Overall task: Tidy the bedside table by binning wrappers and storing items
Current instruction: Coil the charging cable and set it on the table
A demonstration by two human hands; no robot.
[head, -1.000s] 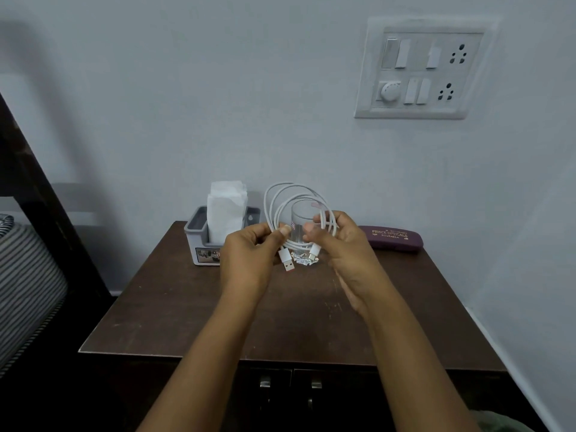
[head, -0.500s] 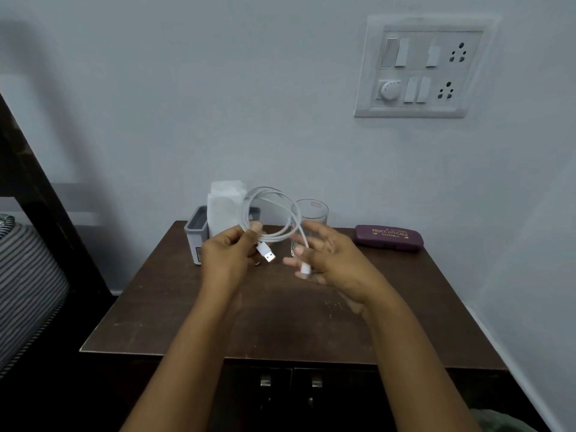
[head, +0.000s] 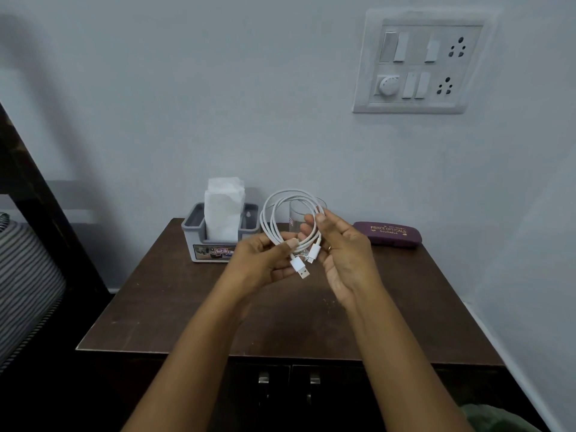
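Holding a white looped charging cable [head: 299, 266] in the air above the dark brown wooden bedside table [head: 187, 307]. Pinched low on the coil by the left hand [head: 258, 266], thumb against forefinger. Pinched on its right side by the right hand [head: 346, 257], other fingers loosely curled. Behind: clear drinking glass [head: 296, 215], grey plastic organiser [head: 193, 235], maroon spectacle case [head: 388, 235].

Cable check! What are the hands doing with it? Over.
Left hand pinches the coiled cable. Right hand grips the loops' other side. Glass behind it on the table, nothing in the way.
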